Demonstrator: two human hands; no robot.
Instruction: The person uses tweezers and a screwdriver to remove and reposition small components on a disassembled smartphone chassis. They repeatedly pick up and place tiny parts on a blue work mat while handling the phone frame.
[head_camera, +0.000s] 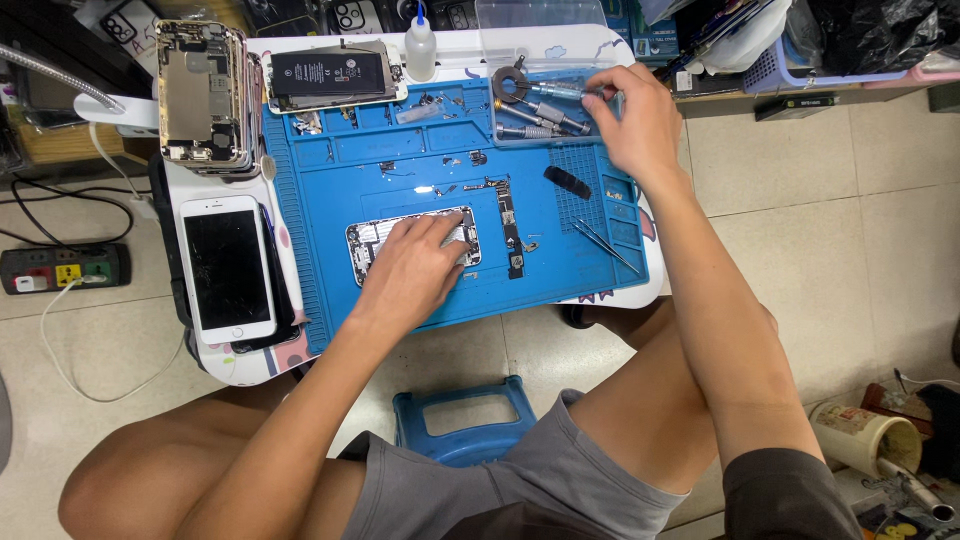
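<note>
My left hand (415, 265) lies flat on an opened phone chassis (365, 240) in the middle of the blue repair mat (400, 160), fingers spread over it. My right hand (635, 115) reaches to the far right into a clear plastic tray (540, 20) and pinches a metal screwdriver (550, 92); other screwdrivers (535, 118) lie beside it. A narrow circuit board (508, 225) rests on the mat just right of the chassis.
Tweezers (605, 245) and a small black part (567, 181) lie on the mat's right side. A white phone (228, 268) sits at the left, a stack of phone frames (200, 95) and a phone with exposed battery (330, 75) at the back, plus a squeeze bottle (421, 45). A blue stool (460, 420) stands below.
</note>
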